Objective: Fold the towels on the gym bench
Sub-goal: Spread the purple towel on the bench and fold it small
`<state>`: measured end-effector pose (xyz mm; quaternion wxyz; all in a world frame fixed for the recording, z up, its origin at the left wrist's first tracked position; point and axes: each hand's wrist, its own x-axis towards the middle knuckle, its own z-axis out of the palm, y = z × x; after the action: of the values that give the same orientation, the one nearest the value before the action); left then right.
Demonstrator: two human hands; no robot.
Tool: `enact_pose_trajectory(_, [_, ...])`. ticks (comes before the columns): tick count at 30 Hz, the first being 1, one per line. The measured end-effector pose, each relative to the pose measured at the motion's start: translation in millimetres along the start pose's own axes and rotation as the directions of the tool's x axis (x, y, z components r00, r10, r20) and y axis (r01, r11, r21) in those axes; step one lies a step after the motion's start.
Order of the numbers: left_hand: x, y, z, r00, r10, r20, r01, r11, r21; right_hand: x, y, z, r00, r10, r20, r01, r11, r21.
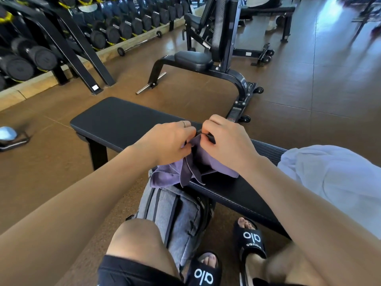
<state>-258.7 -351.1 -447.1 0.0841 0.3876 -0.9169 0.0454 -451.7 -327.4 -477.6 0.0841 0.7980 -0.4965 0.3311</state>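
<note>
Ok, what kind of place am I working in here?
Almost certainly a gym's free-weights area: a rack of dumbbells along the wall, a flat bench holding the purple towel, and an adjustable bench behind it.

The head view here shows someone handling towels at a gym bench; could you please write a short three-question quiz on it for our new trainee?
1. True or false: both the left hand and the right hand grip the purple towel.
2. Multiple choice: where does the white towel lie? A) on the floor B) on the right end of the flat bench C) on the grey bag
3. Fill in: the grey bag stands on the floor against the near side of the ____.

Key
1. True: both hands pinch its bunched upper edge.
2. B.
3. Bench; part of the purple towel hangs over the bag's top.
</note>
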Motion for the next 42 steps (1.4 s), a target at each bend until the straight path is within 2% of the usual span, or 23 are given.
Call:
enact_pose_trajectory(6, [-14, 4, 20, 0.971, -0.218, 0.1, 0.202, 0.968, 0.152, 2, 8, -5, 0.995, 0.049, -0.083, -0.052, 0.998, -0.031])
enact_pose_trajectory(10, [-25, 0, 30, 0.951, -0.29, 0.106, 0.274, 0.951, 0.144, 1, 15, -7, 0.988, 0.106, -0.113, -0.112, 0.993, -0.047])
enact_pose_trajectory(12, [-31, -3, 30, 0.973, -0.226, 0.042, 0.221, 0.969, 0.112, 1, 20, -7, 0.984, 0.133, -0.119, -0.14, 0.989, -0.052])
enact_pose_trajectory(15, [-37, -8, 25, 0.995, -0.041, -0.089, 0.054, 0.988, 0.142, -1, 29, -7, 0.976, 0.189, -0.104, -0.195, 0.979, -0.055])
enact_pose_trajectory(18, [-39, -10, 11, 0.986, 0.023, -0.167, -0.003, 0.992, 0.123, -4, 37, -6, 0.966, 0.242, -0.088, -0.246, 0.968, -0.041])
enact_pose_trajectory(23, [-38, -23, -10, 0.971, -0.002, -0.24, -0.012, 0.998, -0.059, -3, 42, -4, 0.968, 0.238, -0.085, -0.239, 0.971, -0.005])
enact_pose_trajectory(28, [-28, -46, -35, 0.954, 0.01, -0.3, -0.018, 0.999, -0.026, -6, 47, -1, 0.969, 0.245, -0.033, -0.239, 0.962, 0.134])
enact_pose_trajectory(32, [-25, -54, -53, 0.958, -0.042, -0.283, 0.055, 0.998, 0.039, -9, 46, 0, 0.971, 0.233, 0.043, -0.236, 0.938, 0.255])
enact_pose_trajectory(37, [-23, -68, -57, 0.953, -0.09, -0.288, 0.051, 0.989, -0.14, -11, 46, -2, 0.97, 0.224, 0.091, -0.24, 0.94, 0.244])
enact_pose_trajectory(42, [-26, -78, -58, 0.928, -0.148, -0.343, 0.099, 0.983, -0.157, -15, 50, -2, 0.953, 0.271, 0.136, -0.299, 0.918, 0.262])
